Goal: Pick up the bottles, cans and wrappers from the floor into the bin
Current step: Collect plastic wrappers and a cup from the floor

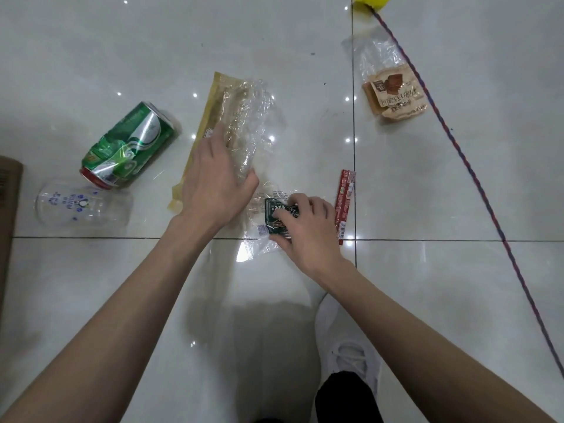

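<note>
Six trash bits: I count them lying on the white floor (91,41).
Clear bottle (82,206): far left, on its side, long side going left to right, just beside the can.
Green can (128,145): squashed, on its side, red end near me, other end pointing away and right.
Long wrapper (232,117): in the middle, long side running away from me, leaning right.
Left hand (213,184): lies on the long wrapper, fingers mostly straight, thumb out wide.
Dark green wrapper (276,215): small and crumpled, just right of the left hand.
Right hand (308,227): curled fingers pinch the dark green wrapper.
Red wrapper (343,206): thin strip pointing away from me, just beside the right hand.
Brown wrapper (393,93): far right, well apart.
</note>
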The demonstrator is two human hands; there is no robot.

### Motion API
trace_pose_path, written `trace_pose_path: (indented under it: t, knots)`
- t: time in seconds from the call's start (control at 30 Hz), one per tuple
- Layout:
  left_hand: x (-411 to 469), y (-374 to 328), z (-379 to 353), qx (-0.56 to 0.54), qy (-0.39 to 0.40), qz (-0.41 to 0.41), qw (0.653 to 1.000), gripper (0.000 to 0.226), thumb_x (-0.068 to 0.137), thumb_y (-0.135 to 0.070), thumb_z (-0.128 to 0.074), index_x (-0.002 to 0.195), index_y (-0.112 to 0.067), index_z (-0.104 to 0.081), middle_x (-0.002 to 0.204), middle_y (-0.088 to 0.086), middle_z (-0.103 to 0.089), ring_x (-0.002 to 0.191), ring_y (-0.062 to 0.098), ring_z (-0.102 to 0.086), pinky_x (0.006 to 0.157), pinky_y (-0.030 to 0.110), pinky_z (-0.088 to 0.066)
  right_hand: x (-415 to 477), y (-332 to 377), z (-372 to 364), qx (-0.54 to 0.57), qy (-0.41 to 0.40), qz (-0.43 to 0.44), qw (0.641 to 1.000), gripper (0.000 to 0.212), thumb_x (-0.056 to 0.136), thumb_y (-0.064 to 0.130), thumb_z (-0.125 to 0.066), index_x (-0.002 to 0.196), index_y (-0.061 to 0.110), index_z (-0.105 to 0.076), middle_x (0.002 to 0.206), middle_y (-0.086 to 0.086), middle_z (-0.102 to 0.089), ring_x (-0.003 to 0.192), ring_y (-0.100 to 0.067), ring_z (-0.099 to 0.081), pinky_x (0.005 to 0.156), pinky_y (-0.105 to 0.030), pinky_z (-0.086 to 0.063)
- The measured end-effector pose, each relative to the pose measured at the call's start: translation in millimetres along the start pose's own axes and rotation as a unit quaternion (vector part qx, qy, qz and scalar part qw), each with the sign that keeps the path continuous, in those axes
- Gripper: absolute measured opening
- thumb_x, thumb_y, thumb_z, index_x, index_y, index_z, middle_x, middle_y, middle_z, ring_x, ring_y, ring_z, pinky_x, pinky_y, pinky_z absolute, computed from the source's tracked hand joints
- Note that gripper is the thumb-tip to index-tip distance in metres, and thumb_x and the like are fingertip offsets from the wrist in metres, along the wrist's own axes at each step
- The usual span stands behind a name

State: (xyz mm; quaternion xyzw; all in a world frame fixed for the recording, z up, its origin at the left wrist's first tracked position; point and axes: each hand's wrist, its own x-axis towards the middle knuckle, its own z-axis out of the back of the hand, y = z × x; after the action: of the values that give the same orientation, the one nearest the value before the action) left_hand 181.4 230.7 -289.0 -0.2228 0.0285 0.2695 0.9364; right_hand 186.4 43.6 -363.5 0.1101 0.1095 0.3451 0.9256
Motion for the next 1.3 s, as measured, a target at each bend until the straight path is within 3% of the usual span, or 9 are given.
trace_pose_path:
  t: [0.17, 0.53, 0.87, 1.1, 1.3]
  knots:
    - [0, -4, 1, -0.002, -0.001, -0.003, 1.0, 0.084, 0.084, -0.038, -0.061, 0.151, -0.009, -0.02, 0.139, 0.017, -0.043, 0.128, 0.033, -0.04, 0.103, 0.039, -0.033, -1, 1, -4, 0.012, -0.03, 0.003, 0.999, 0.018, 0.08, 0.034, -0.073, 0.092, 0.022, -0.067, 0.101, -0.003, -0.054, 0.09, -0.031, -0.051, 0.084, -0.045, -0.041]
    - [-9, -12, 27, -0.022, 0.007, 0.013, 1.0, 0.084, 0.083, -0.038, -0.061, 0.151, -0.013, -0.018, 0.142, 0.013, -0.041, 0.129, 0.032, -0.039, 0.103, 0.044, -0.038, 8, -16, 57, 0.04, -0.125, -0.068, 0.989, 0.011, 0.082, 0.03, -0.074, 0.089, 0.024, -0.069, 0.098, -0.003, -0.055, 0.091, -0.029, -0.052, 0.082, -0.042, -0.04]
    - [-73, -98, 184, -0.048, 0.049, 0.012, 0.998, 0.09, 0.083, -0.04, -0.064, 0.153, -0.012, -0.015, 0.145, 0.011, -0.037, 0.132, 0.025, -0.039, 0.105, 0.04, -0.037, -42, 19, 278, 0.111, -0.139, -0.127, 0.976, 0.017, 0.086, 0.034, -0.07, 0.1, 0.024, -0.069, 0.105, -0.004, -0.055, 0.097, -0.027, -0.049, 0.081, -0.043, -0.042]
    - [-119, -209, 331, -0.035, 0.052, -0.064, 0.996, 0.087, 0.084, -0.039, -0.062, 0.153, -0.012, -0.015, 0.139, 0.012, -0.041, 0.127, 0.028, -0.04, 0.101, 0.043, -0.039, -114, 59, 455, 0.147, -0.213, -0.197, 0.946, 0.014, 0.085, 0.032, -0.072, 0.097, 0.026, -0.071, 0.104, -0.003, -0.056, 0.094, -0.027, -0.051, 0.081, -0.044, -0.045]
    - [-178, -304, 410, -0.034, 0.071, -0.148, 0.986, 0.087, 0.085, -0.04, -0.062, 0.153, -0.012, -0.015, 0.141, 0.013, -0.04, 0.128, 0.028, -0.041, 0.103, 0.046, -0.04, -206, 74, 570, 0.161, -0.278, -0.277, 0.905, 0.013, 0.086, 0.035, -0.071, 0.097, 0.027, -0.07, 0.105, -0.003, -0.056, 0.093, -0.025, -0.05, 0.079, -0.048, -0.047]
